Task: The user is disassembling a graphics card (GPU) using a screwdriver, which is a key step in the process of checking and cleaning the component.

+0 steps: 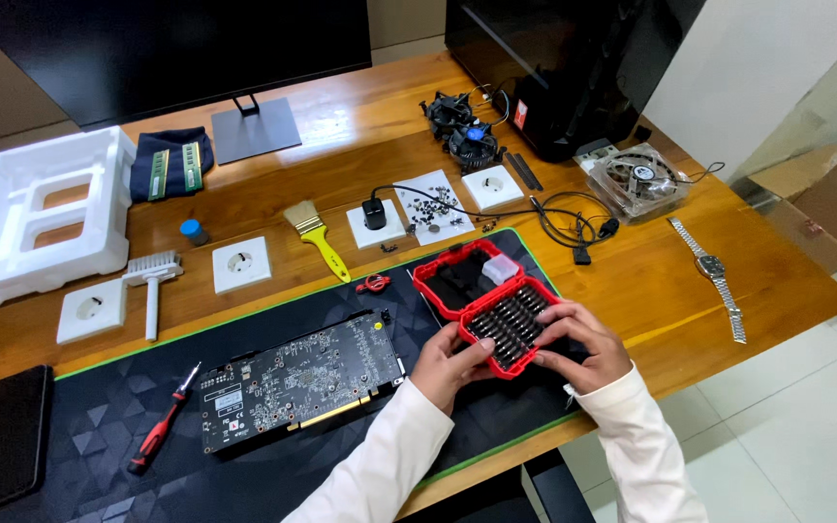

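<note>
A black desk mat (273, 465) with a green edge covers the near part of the wooden table (632, 281). On it lies a bare graphics card circuit board (297, 380), and just right of that an open red screwdriver bit case (488, 308). The left hand (446, 368) grips the case's near-left edge and the right hand (583, 347) curls around its right side. A red-handled screwdriver (162, 421) lies left of the board.

The bench (360, 126) is varnished wood with a soft sheen. The bit case (496, 305) is glossy red plastic, its bits (508, 324) dull metal. The mat (273, 465) looks matt cloth.
</note>
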